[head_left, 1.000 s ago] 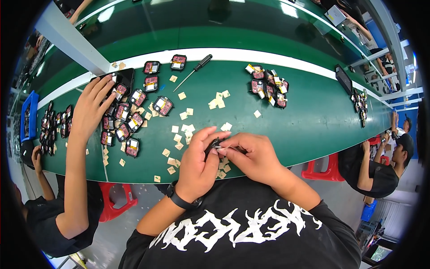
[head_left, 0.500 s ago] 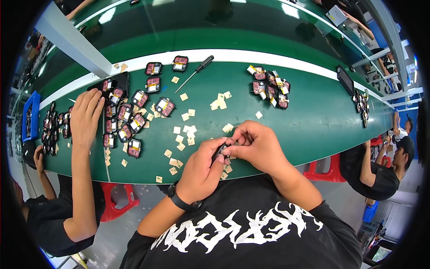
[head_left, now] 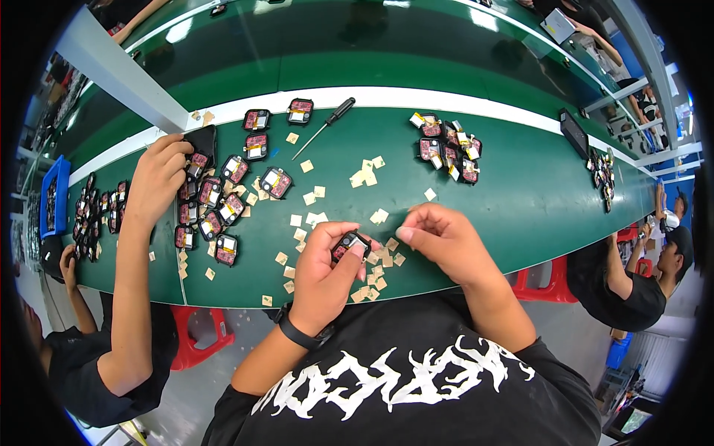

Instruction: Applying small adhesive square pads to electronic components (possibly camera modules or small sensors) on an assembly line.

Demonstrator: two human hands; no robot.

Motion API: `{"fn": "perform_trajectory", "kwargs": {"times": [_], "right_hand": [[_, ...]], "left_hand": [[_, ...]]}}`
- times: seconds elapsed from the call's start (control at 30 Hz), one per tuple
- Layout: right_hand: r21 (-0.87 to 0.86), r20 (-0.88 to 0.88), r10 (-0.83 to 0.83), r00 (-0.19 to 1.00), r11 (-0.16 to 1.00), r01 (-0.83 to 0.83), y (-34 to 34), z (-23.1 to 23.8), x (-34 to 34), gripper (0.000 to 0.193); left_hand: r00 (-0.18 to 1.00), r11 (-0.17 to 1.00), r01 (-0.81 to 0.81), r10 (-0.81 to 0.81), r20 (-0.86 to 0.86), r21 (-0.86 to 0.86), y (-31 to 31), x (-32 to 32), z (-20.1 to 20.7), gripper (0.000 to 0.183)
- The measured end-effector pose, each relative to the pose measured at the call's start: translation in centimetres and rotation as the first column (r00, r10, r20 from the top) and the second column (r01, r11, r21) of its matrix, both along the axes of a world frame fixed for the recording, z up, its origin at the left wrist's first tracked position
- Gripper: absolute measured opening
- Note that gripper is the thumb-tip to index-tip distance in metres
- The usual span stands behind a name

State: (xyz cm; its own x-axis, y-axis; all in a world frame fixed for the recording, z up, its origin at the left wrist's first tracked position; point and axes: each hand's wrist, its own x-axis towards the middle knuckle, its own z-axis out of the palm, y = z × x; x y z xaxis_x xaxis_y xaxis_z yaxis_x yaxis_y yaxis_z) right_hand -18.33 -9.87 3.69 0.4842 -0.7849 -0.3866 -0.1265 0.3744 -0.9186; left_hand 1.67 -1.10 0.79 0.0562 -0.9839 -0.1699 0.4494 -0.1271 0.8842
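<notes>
In my left hand [head_left: 320,271] is a small black device housing [head_left: 349,244], its open face with a reddish circuit board turned up and my thumb across its edge. My right hand [head_left: 442,241] is a little to the right, apart from the housing. Its thumb and forefinger are pinched together; whether anything tiny sits between them I cannot make out. Several small beige paper squares [head_left: 383,262] lie on the green tabletop between and below my hands.
Many similar housings [head_left: 210,193] lie to the left, where a co-worker's hand [head_left: 158,178] reaches a black flat object [head_left: 201,141]. A screwdriver [head_left: 324,129] lies at the back. Another cluster of housings [head_left: 450,150] sits back right. A blue bin [head_left: 53,195] stands far left.
My right hand has drawn away to the right from the housing. My left hand has tilted the housing so its board shows. The co-worker's hand has moved right toward the black flat object.
</notes>
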Motion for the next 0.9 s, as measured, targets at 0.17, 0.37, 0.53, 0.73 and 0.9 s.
{"fn": "perform_trajectory", "kwargs": {"times": [0.17,0.37,0.53,0.73,0.9], "right_hand": [[0.003,-0.054,-0.102,0.993,0.995,0.102,-0.4,0.1,-1.8,0.012],[0.007,-0.086,-0.194,0.977,0.981,0.195,-0.7,0.2,-3.6,0.012],[-0.143,-0.117,-0.343,0.932,0.934,0.326,-1.6,0.6,-5.1,0.012],[-0.713,-0.447,-0.595,0.668,0.688,0.137,-3.3,-1.0,-7.0,0.036],[-0.795,-0.535,-0.599,0.596,0.596,-0.114,-3.9,-1.5,-6.1,0.062]], "left_hand": [[0.995,0.999,-0.025,0.022,0.099,0.028,-0.1,-0.1,-0.1,0.022],[0.985,1.0,-0.002,0.005,0.175,-0.018,-0.1,-0.1,-0.2,0.022],[0.983,1.0,0.0,0.003,0.181,-0.016,0.0,-0.2,-0.5,0.023],[0.92,0.998,0.029,-0.008,0.391,-0.048,0.6,0.8,2.1,0.029],[0.816,0.958,-0.245,0.287,0.502,-0.15,0.9,4.5,3.8,0.036]]}}
